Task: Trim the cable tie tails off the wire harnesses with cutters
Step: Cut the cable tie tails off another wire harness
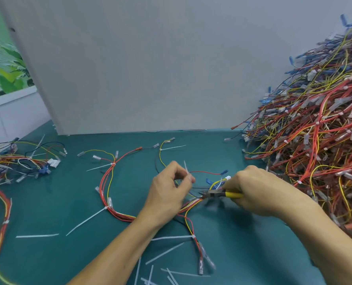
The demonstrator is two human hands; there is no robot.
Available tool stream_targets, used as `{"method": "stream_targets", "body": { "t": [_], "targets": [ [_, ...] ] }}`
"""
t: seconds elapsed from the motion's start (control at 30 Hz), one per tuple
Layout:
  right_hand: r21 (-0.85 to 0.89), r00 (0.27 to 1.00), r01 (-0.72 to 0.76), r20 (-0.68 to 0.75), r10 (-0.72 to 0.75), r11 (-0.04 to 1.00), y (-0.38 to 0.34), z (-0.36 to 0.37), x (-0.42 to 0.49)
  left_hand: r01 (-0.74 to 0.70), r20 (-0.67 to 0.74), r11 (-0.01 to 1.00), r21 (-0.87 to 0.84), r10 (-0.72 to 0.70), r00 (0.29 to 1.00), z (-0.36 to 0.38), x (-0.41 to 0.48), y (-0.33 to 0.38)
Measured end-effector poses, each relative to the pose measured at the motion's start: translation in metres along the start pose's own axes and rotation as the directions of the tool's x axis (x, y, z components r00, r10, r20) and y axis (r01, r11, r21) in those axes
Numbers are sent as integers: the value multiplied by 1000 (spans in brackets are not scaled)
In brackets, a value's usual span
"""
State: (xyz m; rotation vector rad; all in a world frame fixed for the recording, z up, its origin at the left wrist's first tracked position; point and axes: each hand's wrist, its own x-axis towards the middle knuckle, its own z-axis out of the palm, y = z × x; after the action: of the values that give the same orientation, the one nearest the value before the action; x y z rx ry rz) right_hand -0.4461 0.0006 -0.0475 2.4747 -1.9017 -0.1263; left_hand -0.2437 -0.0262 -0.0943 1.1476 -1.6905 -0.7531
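Observation:
A wire harness (117, 210) of red, yellow and black wires lies spread over the green table, bound by white cable ties with long tails. My left hand (166, 194) pinches a white tie tail (186, 171) that sticks up between its fingertips. My right hand (255, 190) grips yellow-handled cutters (222, 194). Their dark jaws point left and sit at the bundle just right of my left hand. Other uncut tails (86, 221) stick out from the harness on the left and near the front.
A big heap of harnesses (319, 128) fills the right side. A smaller bunch (21, 161) lies at the far left. Cut tie tails (160, 272) litter the table's front. A grey upright panel (150, 68) stands behind the work area.

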Motion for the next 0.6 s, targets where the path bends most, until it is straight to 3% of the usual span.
{"method": "stream_targets", "body": {
  "t": [0.1,0.27,0.33,0.43,0.5,0.6],
  "targets": [
    [72,999,7,30,-9,997,-3,-8,-4,19,-34,988,-152,-24,999,-19,7,11],
    [210,972,-73,234,22,975,-18,-11,-16,247,155,834,-492,-196,968,-41,7,17],
    [234,958,-63,288,-8,970,-24,-11,-19,261,245,875,-408,-171,954,-50,3,16],
    [242,955,-23,293,-50,970,-30,-13,-24,-53,387,999,13,44,921,-67,-10,7],
    [214,963,15,258,-72,977,-32,-14,-29,-269,508,942,199,136,851,-72,-17,-1],
    [119,976,82,192,-104,990,-33,-14,-39,-430,624,867,251,195,757,-71,-22,-7]
  ]
}}
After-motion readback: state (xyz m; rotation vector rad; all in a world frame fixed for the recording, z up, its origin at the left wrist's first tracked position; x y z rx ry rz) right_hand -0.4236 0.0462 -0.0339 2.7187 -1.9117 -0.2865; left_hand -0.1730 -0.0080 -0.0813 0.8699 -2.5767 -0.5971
